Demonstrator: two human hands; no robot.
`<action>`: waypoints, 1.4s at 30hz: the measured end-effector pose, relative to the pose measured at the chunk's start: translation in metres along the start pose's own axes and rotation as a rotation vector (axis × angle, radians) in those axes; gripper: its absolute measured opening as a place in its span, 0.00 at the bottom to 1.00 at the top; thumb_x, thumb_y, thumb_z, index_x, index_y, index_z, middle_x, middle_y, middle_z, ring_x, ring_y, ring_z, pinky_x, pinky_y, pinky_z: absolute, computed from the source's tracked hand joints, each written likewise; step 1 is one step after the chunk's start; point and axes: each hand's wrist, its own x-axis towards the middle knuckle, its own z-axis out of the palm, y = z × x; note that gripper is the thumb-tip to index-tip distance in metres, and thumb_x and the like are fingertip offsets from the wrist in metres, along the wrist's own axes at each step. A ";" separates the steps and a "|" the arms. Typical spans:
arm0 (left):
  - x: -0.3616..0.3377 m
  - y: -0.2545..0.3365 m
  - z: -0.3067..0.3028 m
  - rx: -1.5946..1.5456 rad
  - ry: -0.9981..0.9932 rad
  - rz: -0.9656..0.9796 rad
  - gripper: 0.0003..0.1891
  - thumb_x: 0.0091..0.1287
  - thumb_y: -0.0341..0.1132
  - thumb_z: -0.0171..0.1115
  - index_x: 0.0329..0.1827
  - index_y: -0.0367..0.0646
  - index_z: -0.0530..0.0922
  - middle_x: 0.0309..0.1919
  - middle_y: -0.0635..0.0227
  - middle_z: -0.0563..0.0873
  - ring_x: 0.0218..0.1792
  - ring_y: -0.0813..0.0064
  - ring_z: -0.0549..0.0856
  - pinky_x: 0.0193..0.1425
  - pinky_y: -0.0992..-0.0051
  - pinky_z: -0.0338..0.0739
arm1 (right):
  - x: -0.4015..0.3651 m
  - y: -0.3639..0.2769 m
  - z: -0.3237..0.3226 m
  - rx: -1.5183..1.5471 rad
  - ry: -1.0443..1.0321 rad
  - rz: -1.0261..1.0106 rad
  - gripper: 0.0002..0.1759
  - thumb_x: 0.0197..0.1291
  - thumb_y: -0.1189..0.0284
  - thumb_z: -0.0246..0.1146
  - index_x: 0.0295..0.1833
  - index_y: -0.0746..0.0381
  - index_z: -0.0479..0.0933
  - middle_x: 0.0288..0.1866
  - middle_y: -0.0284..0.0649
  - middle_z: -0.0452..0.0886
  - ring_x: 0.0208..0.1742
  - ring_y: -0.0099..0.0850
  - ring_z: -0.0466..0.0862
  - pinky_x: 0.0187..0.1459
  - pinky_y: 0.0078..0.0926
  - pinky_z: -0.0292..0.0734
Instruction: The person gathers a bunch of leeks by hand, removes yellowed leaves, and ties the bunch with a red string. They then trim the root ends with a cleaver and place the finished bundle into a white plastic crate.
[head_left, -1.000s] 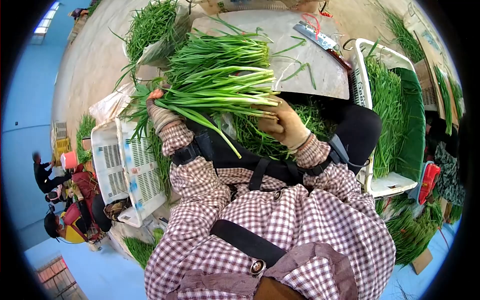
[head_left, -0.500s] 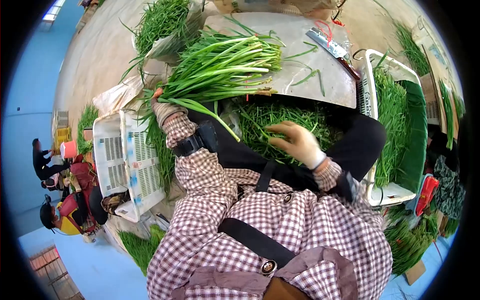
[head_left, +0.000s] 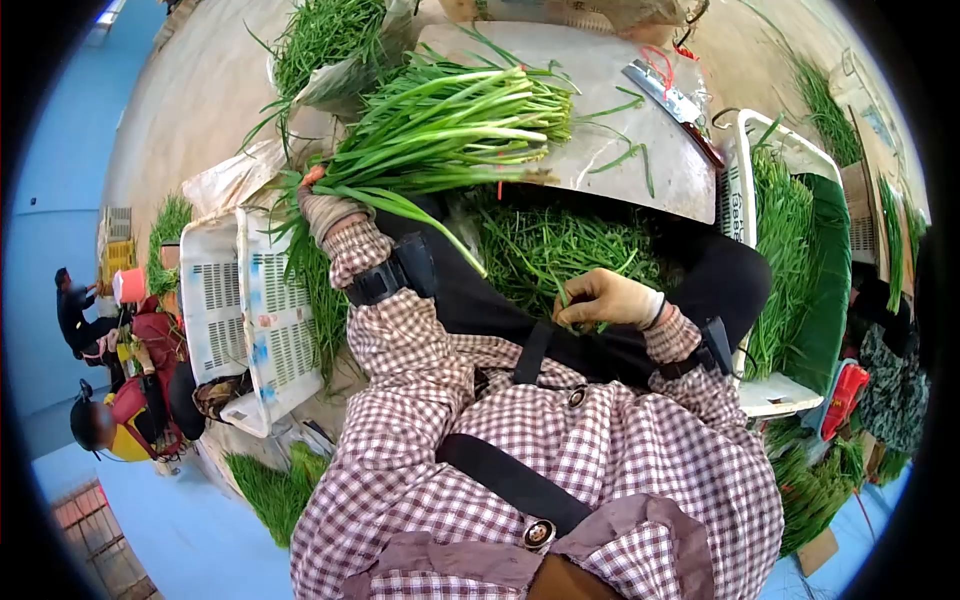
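Cream-gloved right hand has pulled in toward the waist since the last frame, its spread fingers now drawn together; the left side hardly shifts. From my end I read a closed pinch on a thin green strand, probably just fingertips because one wisp needs no more. Just ahead, a loose dark-green heap fills the gap between the knees, likely kept there for easy reach. Grey-cuffed left hand looks closed around the leafy end of a long green stalk bunch; leaves hide most fingers from me. I figure that hold keeps the pale stem ends together, pointing right, over a grey flat board. On its far right lies a metal-bladed, brown-handled knife, probably parked clear of both hands. Counts: one board, one knife, three or four stray green strips on the board. White perforated plastic crates: I get one on the right, at least one on the left. Farther off, at least two people near a blue wall.
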 end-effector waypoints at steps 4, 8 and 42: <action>-0.017 -0.007 0.019 -0.027 -0.009 -0.024 0.09 0.57 0.37 0.48 0.20 0.49 0.68 0.24 0.71 0.77 0.30 0.66 0.75 0.41 0.63 0.73 | 0.035 -0.020 0.016 -0.412 0.638 -0.032 0.30 0.51 0.63 0.68 0.61 0.56 0.71 0.49 0.40 0.80 0.34 0.32 0.81 0.37 0.29 0.77; 0.017 -0.014 -0.010 -0.077 -0.113 -0.061 0.10 0.54 0.38 0.57 0.35 0.42 0.78 0.36 0.60 0.84 0.35 0.57 0.82 0.42 0.58 0.79 | 0.095 -0.084 0.013 0.670 0.550 -0.190 0.20 0.60 0.68 0.61 0.53 0.70 0.72 0.38 0.38 0.81 0.28 0.19 0.75 0.30 0.16 0.70; -0.023 -0.001 -0.061 0.235 0.293 -0.129 0.12 0.66 0.40 0.44 0.44 0.48 0.74 0.49 0.58 0.81 0.49 0.61 0.77 0.52 0.60 0.73 | 0.088 -0.090 0.011 -0.313 0.815 -0.612 0.09 0.52 0.76 0.61 0.40 0.59 0.79 0.42 0.38 0.80 0.36 0.37 0.81 0.37 0.30 0.76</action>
